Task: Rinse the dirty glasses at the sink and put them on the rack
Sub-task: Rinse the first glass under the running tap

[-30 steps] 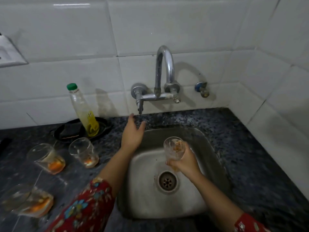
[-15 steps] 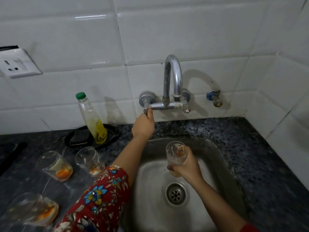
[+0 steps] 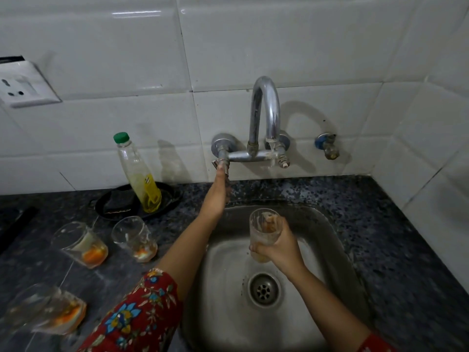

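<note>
You face a wall of glossy white tiles [image 3: 279, 47], large rectangles set in rows with thin dark grout lines. On your right, a second tiled wall [image 3: 436, 128] meets it in a corner. A white socket plate [image 3: 22, 87] sits on the tiles at your far left. A streak of reflected light [image 3: 137, 13] glints on an upper tile. A small valve with a blue collar [image 3: 327, 148] juts from the wall. Below, a dark speckled stone countertop [image 3: 385, 224] butts against both walls.

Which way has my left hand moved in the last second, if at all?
Yes. The left hand rose from the sink's back rim to the tap's left handle, which its fingers now touch.
</note>
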Demonstrator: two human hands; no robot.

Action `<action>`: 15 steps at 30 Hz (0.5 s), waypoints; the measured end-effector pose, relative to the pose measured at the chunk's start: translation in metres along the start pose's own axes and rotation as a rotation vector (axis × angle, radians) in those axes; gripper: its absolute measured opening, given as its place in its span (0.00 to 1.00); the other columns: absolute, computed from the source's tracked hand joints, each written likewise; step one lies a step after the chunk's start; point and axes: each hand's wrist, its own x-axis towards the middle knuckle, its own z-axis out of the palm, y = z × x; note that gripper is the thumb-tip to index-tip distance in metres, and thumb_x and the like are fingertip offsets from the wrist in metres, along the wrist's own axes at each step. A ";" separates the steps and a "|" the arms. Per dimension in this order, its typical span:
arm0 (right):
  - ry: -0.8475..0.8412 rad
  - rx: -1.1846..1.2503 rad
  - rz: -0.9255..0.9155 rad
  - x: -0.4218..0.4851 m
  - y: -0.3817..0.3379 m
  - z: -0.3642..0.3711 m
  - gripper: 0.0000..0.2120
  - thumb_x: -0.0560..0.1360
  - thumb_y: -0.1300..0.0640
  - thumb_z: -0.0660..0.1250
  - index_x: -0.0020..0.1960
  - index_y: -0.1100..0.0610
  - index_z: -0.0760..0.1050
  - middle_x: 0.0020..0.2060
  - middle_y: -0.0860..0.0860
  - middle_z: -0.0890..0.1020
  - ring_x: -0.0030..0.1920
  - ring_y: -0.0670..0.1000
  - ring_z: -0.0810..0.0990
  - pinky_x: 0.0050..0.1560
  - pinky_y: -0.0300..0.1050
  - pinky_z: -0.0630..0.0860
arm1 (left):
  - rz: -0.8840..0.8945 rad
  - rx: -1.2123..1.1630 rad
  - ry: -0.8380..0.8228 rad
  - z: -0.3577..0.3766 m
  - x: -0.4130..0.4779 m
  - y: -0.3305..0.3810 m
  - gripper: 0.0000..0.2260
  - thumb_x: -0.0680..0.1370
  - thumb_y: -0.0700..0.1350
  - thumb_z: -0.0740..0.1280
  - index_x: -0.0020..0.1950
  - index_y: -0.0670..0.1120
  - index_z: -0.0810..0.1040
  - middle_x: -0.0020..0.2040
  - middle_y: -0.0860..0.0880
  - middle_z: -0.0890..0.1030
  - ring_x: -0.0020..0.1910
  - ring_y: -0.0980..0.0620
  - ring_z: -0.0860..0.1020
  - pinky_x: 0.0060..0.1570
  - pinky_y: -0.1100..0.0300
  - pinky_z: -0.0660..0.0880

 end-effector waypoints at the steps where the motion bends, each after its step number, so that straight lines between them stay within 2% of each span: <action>1: -0.005 0.007 -0.004 0.000 0.000 -0.001 0.34 0.58 0.60 0.81 0.56 0.47 0.67 0.48 0.42 0.77 0.52 0.48 0.77 0.49 0.41 0.74 | -0.003 -0.009 0.003 -0.001 -0.001 -0.009 0.33 0.76 0.69 0.44 0.72 0.51 0.68 0.61 0.45 0.77 0.61 0.44 0.75 0.57 0.52 0.67; 3: -0.021 0.016 -0.017 -0.001 0.000 -0.001 0.33 0.58 0.61 0.81 0.56 0.47 0.67 0.47 0.40 0.76 0.50 0.46 0.77 0.45 0.37 0.73 | -0.008 -0.036 0.035 -0.002 -0.004 -0.024 0.33 0.78 0.68 0.45 0.74 0.49 0.66 0.64 0.42 0.77 0.61 0.43 0.76 0.62 0.50 0.68; 5: -0.029 0.013 -0.036 -0.001 0.001 -0.001 0.34 0.58 0.61 0.81 0.57 0.47 0.68 0.48 0.40 0.76 0.50 0.45 0.77 0.46 0.37 0.74 | -0.022 -0.027 0.010 -0.004 -0.005 -0.035 0.29 0.81 0.62 0.49 0.72 0.44 0.68 0.65 0.41 0.76 0.61 0.42 0.76 0.60 0.54 0.72; 7: -0.035 0.042 -0.056 -0.002 0.005 -0.001 0.34 0.57 0.62 0.81 0.56 0.46 0.68 0.49 0.41 0.78 0.52 0.46 0.78 0.51 0.42 0.76 | -0.005 0.032 -0.154 -0.012 -0.011 -0.053 0.18 0.83 0.44 0.56 0.73 0.42 0.66 0.69 0.41 0.73 0.66 0.43 0.73 0.52 0.65 0.74; 8: -0.042 0.061 -0.073 -0.002 0.009 -0.002 0.35 0.56 0.62 0.82 0.56 0.45 0.69 0.51 0.42 0.78 0.53 0.46 0.78 0.54 0.44 0.77 | 0.032 0.092 -0.286 -0.014 -0.015 -0.065 0.21 0.80 0.35 0.59 0.73 0.43 0.64 0.71 0.41 0.70 0.69 0.44 0.69 0.54 0.67 0.73; 9: -0.053 0.072 -0.099 -0.004 0.012 -0.003 0.35 0.56 0.62 0.82 0.56 0.43 0.69 0.52 0.43 0.79 0.54 0.45 0.78 0.55 0.45 0.77 | 0.075 0.162 -0.436 -0.015 -0.019 -0.076 0.28 0.77 0.30 0.61 0.74 0.45 0.61 0.73 0.43 0.67 0.72 0.46 0.66 0.62 0.64 0.71; 10: -0.068 0.076 -0.132 -0.006 0.016 -0.003 0.36 0.57 0.62 0.82 0.57 0.43 0.69 0.53 0.43 0.78 0.55 0.44 0.78 0.55 0.43 0.77 | 0.140 0.290 -0.552 -0.015 -0.025 -0.087 0.33 0.74 0.29 0.65 0.75 0.47 0.58 0.74 0.46 0.65 0.74 0.49 0.64 0.69 0.61 0.66; 11: -0.086 0.081 -0.163 -0.008 0.017 -0.002 0.36 0.57 0.63 0.82 0.57 0.43 0.69 0.54 0.43 0.78 0.55 0.42 0.78 0.55 0.40 0.76 | 0.204 0.371 -0.619 -0.012 -0.032 -0.097 0.37 0.71 0.30 0.69 0.76 0.48 0.56 0.73 0.49 0.65 0.73 0.54 0.63 0.71 0.62 0.63; 13: -0.121 0.112 -0.174 -0.013 0.017 -0.001 0.36 0.59 0.65 0.81 0.59 0.44 0.68 0.54 0.42 0.78 0.55 0.38 0.77 0.53 0.32 0.74 | 0.269 0.305 -0.621 0.000 -0.045 -0.110 0.41 0.69 0.33 0.75 0.75 0.46 0.56 0.70 0.56 0.66 0.70 0.64 0.66 0.67 0.70 0.64; 15: -0.187 0.136 -0.160 -0.015 0.013 0.000 0.38 0.61 0.66 0.80 0.63 0.47 0.66 0.56 0.40 0.75 0.57 0.38 0.76 0.53 0.26 0.71 | 0.293 0.176 -0.536 0.013 -0.052 -0.115 0.40 0.68 0.37 0.76 0.75 0.43 0.59 0.69 0.55 0.68 0.68 0.65 0.69 0.64 0.70 0.66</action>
